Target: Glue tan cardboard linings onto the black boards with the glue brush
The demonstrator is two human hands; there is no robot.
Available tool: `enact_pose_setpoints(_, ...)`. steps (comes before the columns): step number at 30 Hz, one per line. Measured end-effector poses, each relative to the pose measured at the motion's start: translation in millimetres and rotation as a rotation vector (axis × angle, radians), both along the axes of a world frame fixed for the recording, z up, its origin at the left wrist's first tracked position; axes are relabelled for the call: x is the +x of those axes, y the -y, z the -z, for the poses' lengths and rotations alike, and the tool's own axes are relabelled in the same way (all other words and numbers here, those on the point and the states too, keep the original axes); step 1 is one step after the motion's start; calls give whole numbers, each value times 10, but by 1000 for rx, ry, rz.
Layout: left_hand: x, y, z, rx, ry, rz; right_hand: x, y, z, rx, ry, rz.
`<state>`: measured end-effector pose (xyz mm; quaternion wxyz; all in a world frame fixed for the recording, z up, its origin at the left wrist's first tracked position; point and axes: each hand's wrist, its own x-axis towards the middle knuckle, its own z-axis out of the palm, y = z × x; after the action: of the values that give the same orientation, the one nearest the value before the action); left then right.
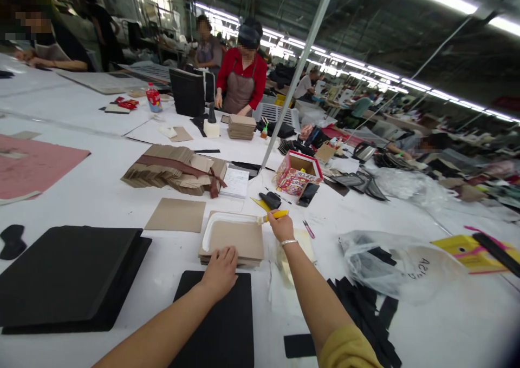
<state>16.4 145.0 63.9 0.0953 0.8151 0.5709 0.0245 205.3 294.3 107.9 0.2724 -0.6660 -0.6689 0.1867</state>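
Note:
A stack of brown cardboard sheets lies in front of me, and a wet white band, like glue, runs along the left and far edges of its top sheet. My right hand is closed around the yellow handle of a paintbrush, whose bristles touch the far right corner of that sheet. At the near edge of the stack my left hand rests on the top sheet, fingers lying flat. Beneath my left forearm is a black panel on the table.
Left of me lies a pile of black boards; a single cardboard sheet is beyond it. Farther back are a bundle of cardboard pieces, a red patterned box and a phone. A plastic bag and black strips lie right. A co-worker stands opposite.

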Motion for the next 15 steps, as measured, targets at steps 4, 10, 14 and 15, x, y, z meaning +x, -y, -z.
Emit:
enact_pose_setpoints(4, 1, -98, -75, 45, -11, 18, 56, 302, 70, 137, 4, -323)
enact_pose_setpoints(10, -25, -315, -135, 20, -51, 27, 267, 1090, 97, 52, 60, -557)
enact_pose_setpoints(14, -59, -427, -156, -4, -49, 82, 331, 1467, -13, 82, -9, -525)
enact_pose_setpoints(15, -68, -449, -165, -8, -50, 96, 340, 1523, -49, 102, -56, -478)
